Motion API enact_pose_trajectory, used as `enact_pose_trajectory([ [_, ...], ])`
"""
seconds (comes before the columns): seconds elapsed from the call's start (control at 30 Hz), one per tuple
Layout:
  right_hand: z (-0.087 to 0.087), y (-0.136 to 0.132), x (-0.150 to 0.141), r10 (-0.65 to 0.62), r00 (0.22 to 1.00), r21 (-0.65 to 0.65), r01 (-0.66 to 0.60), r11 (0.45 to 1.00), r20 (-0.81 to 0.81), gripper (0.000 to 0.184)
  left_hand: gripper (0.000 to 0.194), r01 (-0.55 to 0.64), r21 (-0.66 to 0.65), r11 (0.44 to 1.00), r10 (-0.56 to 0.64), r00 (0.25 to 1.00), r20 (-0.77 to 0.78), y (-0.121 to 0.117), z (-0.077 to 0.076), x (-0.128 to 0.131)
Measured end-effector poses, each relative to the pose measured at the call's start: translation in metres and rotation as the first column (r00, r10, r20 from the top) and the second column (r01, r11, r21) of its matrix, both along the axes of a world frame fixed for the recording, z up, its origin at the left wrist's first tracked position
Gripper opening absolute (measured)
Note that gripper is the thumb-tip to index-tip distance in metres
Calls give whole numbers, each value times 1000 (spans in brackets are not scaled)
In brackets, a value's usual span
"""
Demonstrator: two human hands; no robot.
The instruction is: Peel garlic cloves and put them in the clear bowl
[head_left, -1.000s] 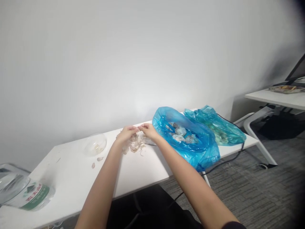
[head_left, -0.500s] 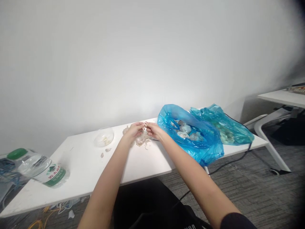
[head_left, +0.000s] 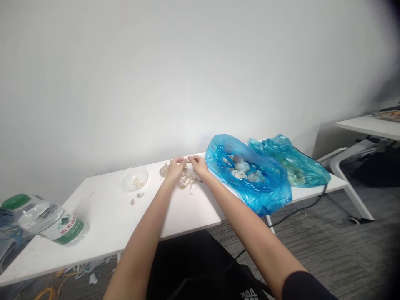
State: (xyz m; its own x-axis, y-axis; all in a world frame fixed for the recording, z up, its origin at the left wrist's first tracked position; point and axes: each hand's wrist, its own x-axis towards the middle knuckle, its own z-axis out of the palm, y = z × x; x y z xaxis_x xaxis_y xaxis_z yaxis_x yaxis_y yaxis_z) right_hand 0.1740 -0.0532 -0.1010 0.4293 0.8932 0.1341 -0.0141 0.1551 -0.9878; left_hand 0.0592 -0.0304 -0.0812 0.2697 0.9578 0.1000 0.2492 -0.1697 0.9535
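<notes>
My left hand (head_left: 176, 166) and my right hand (head_left: 198, 163) meet over a pile of garlic skins (head_left: 184, 181) on the white table (head_left: 103, 225). Both hands pinch with closed fingers at a small pale piece between them, too small to name for sure. A clear glass bowl (head_left: 134, 178) with a few peeled cloves stands to the left of my hands. Two loose cloves (head_left: 136, 198) lie in front of it. Right of my hands an open blue plastic bag (head_left: 250, 175) holds garlic bulbs.
A second teal plastic bag (head_left: 290, 164) lies behind the blue one. A large water bottle (head_left: 46, 221) with a green cap lies on its side at the table's left end. A black cable hangs off the right edge. Another white desk (head_left: 371, 125) stands far right.
The view has shifted slightly. My hands have dropped a little toward the skin pile and stay pinched together.
</notes>
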Motion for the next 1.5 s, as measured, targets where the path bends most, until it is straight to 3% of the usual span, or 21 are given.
enact_pose_trajectory([
  [0.1, 6, -21, 12, -67, 988, 19, 65, 998, 141, 25, 17, -2, 71, 997, 7, 997, -76, -6, 9, -6],
  [0.17, 11, -46, 23, -84, 971, 23, 81, 996, 225, 25, 18, 30, 154, 988, 4, 977, -215, -7, 17, -12],
  [0.27, 21, -93, 42, 32, 935, 18, -41, 999, 353, 17, 23, 113, 290, 950, 22, 904, -426, -2, 31, -27],
  [0.33, 30, -127, 59, 129, 827, -25, -138, 990, 547, 20, 25, 150, 336, 930, 53, 850, -524, 1, 41, -41],
  [0.5, 51, -191, 99, 91, 741, -59, -70, 996, 665, 27, 44, 178, 405, 897, 206, 641, -739, 5, 63, -71],
  [0.6, 55, -204, 106, 43, 757, -38, -24, 999, 652, 28, 45, 171, 379, 909, 214, 589, -779, 6, 70, -81],
  [0.77, 45, -193, 87, 147, 742, -76, -129, 989, 654, 26, 37, 222, 346, 912, 168, 567, -806, 9, 70, -84],
  [0.97, 29, -142, 51, 301, 643, -200, -226, 953, 705, 16, 25, 455, 168, 874, -123, 542, -831, 8, 41, -75],
  [1.03, 25, -117, 37, 339, 561, -256, -223, 941, 755, 16, 22, 463, 160, 872, -140, 548, -825, 11, 29, -72],
  [1.1, 23, -91, 21, 373, 490, -357, -130, 925, 788, 17, 23, 449, 175, 877, -125, 563, -817, 16, 19, -69],
  [1.2, 22, -58, -5, 391, 466, -405, -74, 911, 794, 20, 27, 443, 187, 877, -118, 575, -809, 21, 10, -67],
  [1.27, 21, -43, -21, 388, 454, -419, -36, 907, 802, 33, 28, 451, 192, 871, -126, 584, -802, 23, 6, -68],
  [1.37, 19, -34, -38, 358, 438, -405, 17, 914, 825, 41, 33, 402, 213, 890, -137, 683, -717, 22, 0, -73],
  [1.5, 13, -33, -44, 344, 422, -392, 28, 920, 838, 30, 34, 297, 271, 916, -123, 848, -515, 19, -13, -82],
])
